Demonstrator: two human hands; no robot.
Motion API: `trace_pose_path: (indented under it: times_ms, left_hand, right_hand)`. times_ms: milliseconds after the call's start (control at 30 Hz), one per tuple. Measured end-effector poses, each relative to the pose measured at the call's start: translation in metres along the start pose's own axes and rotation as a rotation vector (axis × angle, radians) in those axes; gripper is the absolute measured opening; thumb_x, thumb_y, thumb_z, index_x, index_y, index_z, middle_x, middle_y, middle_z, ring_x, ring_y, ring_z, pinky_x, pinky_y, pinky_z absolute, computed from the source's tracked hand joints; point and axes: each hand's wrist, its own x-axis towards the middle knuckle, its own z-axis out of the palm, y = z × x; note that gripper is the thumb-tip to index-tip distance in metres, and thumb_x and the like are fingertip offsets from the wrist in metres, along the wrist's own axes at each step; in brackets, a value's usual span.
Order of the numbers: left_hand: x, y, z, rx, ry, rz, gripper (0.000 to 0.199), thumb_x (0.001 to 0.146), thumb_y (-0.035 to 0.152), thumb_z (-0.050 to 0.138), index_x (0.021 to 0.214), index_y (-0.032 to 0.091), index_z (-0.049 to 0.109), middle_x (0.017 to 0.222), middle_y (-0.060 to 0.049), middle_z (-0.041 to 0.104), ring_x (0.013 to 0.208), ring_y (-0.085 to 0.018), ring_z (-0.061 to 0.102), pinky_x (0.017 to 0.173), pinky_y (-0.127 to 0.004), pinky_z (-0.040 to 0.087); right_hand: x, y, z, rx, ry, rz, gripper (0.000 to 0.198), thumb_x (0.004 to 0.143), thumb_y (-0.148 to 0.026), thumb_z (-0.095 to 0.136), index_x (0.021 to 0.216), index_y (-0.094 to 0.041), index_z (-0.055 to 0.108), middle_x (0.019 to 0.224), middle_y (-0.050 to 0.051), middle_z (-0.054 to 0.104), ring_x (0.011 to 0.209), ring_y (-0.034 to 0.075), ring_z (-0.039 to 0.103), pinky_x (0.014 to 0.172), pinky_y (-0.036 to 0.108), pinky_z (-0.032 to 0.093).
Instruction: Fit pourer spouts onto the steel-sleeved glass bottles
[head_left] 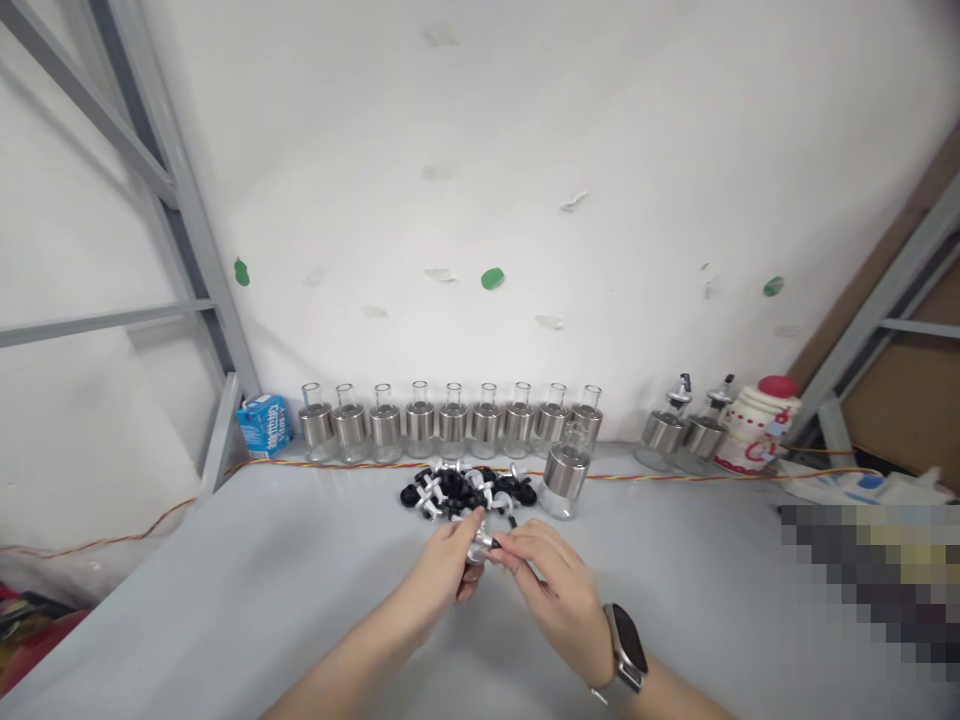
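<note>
My left hand point(448, 558) is closed around a silver bottle pourer point(478, 549), held low over the grey table. With thumb and fingers, my right hand point(556, 592) pinches a small black cap point(494, 543) at the end of the pourer's spout. A watch sits on the right wrist. Just beyond the hands lies a pile of loose pourer parts point(466, 492), silver and black. To the right of the pile stands a glass bottle point(566, 478) with a steel sleeve and no pourer in its neck.
Several similar sleeved bottles point(453, 422) line the wall. Two bottles with pourers point(664, 432) stand farther right, beside a cream and red container point(759, 425). A blue carton point(264, 426) is at the back left. A twisted wire point(360, 464) crosses the table point(247, 590).
</note>
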Motion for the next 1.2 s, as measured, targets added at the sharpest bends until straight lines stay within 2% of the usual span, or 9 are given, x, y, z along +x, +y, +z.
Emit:
trace_pose_path:
  times_ms: [100, 233, 300, 367, 433, 600, 700, 900, 1200]
  left_hand:
    - [0.003, -0.003, -0.002, 0.008, -0.004, 0.012, 0.038, 0.071, 0.053, 0.044, 0.056, 0.019, 0.038, 0.037, 0.01, 0.026, 0.034, -0.004, 0.018, 0.033, -0.018, 0.015]
    - [0.005, -0.004, -0.003, 0.057, -0.011, 0.063, 0.039, 0.073, 0.053, 0.041, 0.055, 0.019, 0.038, 0.036, 0.01, 0.027, 0.033, -0.005, 0.02, 0.033, -0.019, 0.017]
    - [0.005, -0.002, -0.004, 0.122, 0.035, 0.105, 0.039, 0.074, 0.053, 0.039, 0.054, 0.019, 0.037, 0.035, 0.01, 0.027, 0.032, -0.006, 0.021, 0.032, -0.02, 0.018]
    - [0.006, -0.001, -0.004, 0.193, 0.118, 0.161, 0.039, 0.075, 0.053, 0.038, 0.055, 0.019, 0.037, 0.036, 0.01, 0.027, 0.031, -0.006, 0.023, 0.033, -0.021, 0.019]
    - [0.007, -0.002, -0.006, 0.26, 0.189, 0.232, 0.038, 0.076, 0.053, 0.038, 0.057, 0.019, 0.038, 0.039, 0.01, 0.027, 0.032, -0.006, 0.026, 0.036, -0.021, 0.021]
    - [0.012, -0.011, -0.011, 0.42, 0.265, 0.36, 0.038, 0.079, 0.051, 0.034, 0.062, 0.018, 0.044, 0.049, 0.007, 0.034, 0.042, -0.008, 0.032, 0.045, -0.022, 0.025]
    - [0.012, -0.013, -0.012, 0.515, 0.292, 0.41, 0.036, 0.081, 0.047, 0.033, 0.063, 0.019, 0.044, 0.054, 0.005, 0.04, 0.051, -0.01, 0.037, 0.05, -0.022, 0.027]
    - [0.008, -0.012, -0.011, 0.629, 0.27, 0.456, 0.032, 0.083, 0.041, 0.029, 0.066, 0.019, 0.046, 0.062, 0.001, 0.053, 0.059, -0.014, 0.046, 0.058, -0.023, 0.03]
    - [0.012, -0.016, -0.013, 0.692, 0.232, 0.434, 0.034, 0.084, 0.04, 0.025, 0.065, 0.019, 0.043, 0.059, 0.002, 0.047, 0.057, -0.013, 0.043, 0.057, -0.024, 0.03]
  right_hand:
    - [0.0, 0.001, 0.0, 0.033, -0.01, 0.048, 0.015, 0.079, -0.011, 0.052, 0.089, -0.02, 0.059, 0.072, 0.003, 0.062, 0.068, 0.015, 0.054, 0.063, 0.029, 0.045]
    - [0.006, 0.001, -0.003, 0.124, -0.075, 0.271, 0.006, 0.077, -0.02, 0.057, 0.083, -0.02, 0.059, 0.076, 0.002, 0.061, 0.072, 0.014, 0.056, 0.066, 0.026, 0.046]
    - [0.009, 0.001, -0.005, 0.117, -0.105, 0.34, 0.005, 0.076, -0.023, 0.058, 0.08, -0.02, 0.058, 0.077, 0.002, 0.061, 0.073, 0.014, 0.056, 0.067, 0.025, 0.046]
    - [0.011, 0.002, -0.007, 0.052, -0.142, 0.316, 0.005, 0.078, -0.024, 0.056, 0.077, -0.019, 0.056, 0.075, 0.002, 0.059, 0.072, 0.014, 0.055, 0.065, 0.025, 0.044]
    - [0.011, 0.003, -0.009, -0.034, -0.201, 0.227, 0.008, 0.081, -0.024, 0.052, 0.076, -0.018, 0.054, 0.072, 0.002, 0.057, 0.069, 0.014, 0.052, 0.064, 0.026, 0.043]
    - [0.012, 0.006, -0.011, -0.169, -0.317, 0.01, 0.01, 0.085, -0.021, 0.044, 0.08, -0.017, 0.053, 0.071, 0.004, 0.055, 0.069, 0.015, 0.048, 0.064, 0.028, 0.041]
    - [0.013, 0.005, -0.011, -0.177, -0.349, -0.049, 0.012, 0.086, -0.019, 0.042, 0.083, -0.017, 0.053, 0.071, 0.004, 0.055, 0.069, 0.016, 0.048, 0.064, 0.029, 0.042]
    - [0.013, 0.002, -0.009, -0.042, -0.375, 0.044, 0.014, 0.085, -0.015, 0.041, 0.079, -0.018, 0.054, 0.067, 0.003, 0.054, 0.069, 0.015, 0.049, 0.063, 0.026, 0.043]
    - [0.01, 0.003, -0.008, 0.073, -0.41, 0.261, 0.014, 0.082, -0.015, 0.047, 0.068, -0.018, 0.052, 0.065, 0.0, 0.054, 0.067, 0.012, 0.051, 0.062, 0.022, 0.04]
